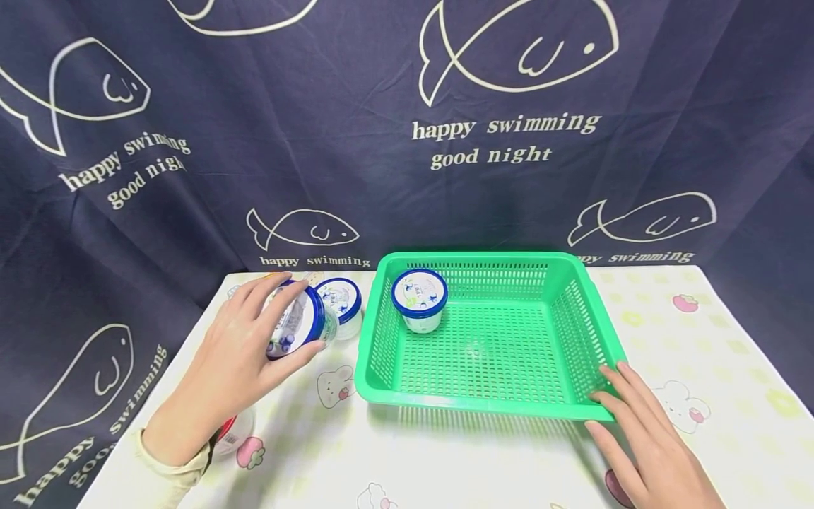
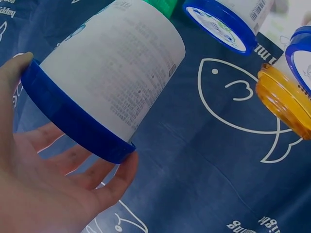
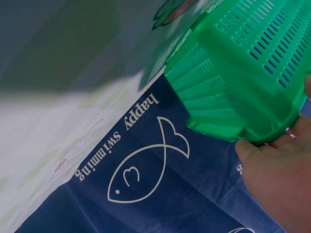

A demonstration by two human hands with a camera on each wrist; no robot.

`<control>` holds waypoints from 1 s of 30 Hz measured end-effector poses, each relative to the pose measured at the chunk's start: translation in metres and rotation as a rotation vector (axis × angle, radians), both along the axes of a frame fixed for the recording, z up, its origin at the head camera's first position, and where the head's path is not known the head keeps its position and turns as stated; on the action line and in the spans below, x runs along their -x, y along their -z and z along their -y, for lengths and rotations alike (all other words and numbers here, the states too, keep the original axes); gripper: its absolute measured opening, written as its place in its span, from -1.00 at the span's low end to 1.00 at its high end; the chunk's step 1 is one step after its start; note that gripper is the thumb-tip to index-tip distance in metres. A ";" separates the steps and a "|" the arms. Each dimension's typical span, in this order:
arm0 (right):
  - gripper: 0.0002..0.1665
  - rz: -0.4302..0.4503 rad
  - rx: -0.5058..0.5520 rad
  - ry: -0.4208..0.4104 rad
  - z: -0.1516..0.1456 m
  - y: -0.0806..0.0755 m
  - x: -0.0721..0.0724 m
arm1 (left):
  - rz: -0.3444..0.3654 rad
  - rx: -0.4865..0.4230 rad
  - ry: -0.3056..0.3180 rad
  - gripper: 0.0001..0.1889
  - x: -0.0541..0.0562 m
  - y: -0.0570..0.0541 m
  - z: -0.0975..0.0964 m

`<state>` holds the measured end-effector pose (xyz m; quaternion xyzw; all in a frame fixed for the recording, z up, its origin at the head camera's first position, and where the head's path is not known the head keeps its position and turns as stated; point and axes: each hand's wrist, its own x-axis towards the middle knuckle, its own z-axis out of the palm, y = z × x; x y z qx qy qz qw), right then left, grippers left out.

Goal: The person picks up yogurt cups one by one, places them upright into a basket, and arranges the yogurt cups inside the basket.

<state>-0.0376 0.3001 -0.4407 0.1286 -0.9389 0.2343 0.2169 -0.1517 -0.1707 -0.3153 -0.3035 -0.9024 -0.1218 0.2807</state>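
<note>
My left hand (image 1: 238, 339) grips a blue-lidded plastic tub (image 1: 295, 325) by its lid, above the table's left side. In the left wrist view its pale side (image 2: 116, 63) carries small printed text, and the fingers curl around the lid's rim. My right hand (image 1: 655, 431) holds the near right corner of a green plastic basket (image 1: 483, 404), fingers over the rim and thumb outside. Inside the basket, at its left end, stands another blue-lidded tub (image 1: 420, 293). A third blue-lidded tub (image 1: 340, 300) is on the table just left of the basket.
An orange-lidded container (image 2: 282, 97) appears at the right of the left wrist view. A red-lidded container (image 1: 235, 433) sits beside my left wrist, partly hidden. The patterned tablecloth (image 1: 407, 459) runs back to a dark blue curtain (image 1: 496, 205) with fish prints.
</note>
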 end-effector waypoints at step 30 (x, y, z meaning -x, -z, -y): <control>-0.57 0.000 0.009 -0.006 0.000 0.001 -0.001 | -0.071 -0.052 0.084 -0.25 -0.007 -0.009 -0.022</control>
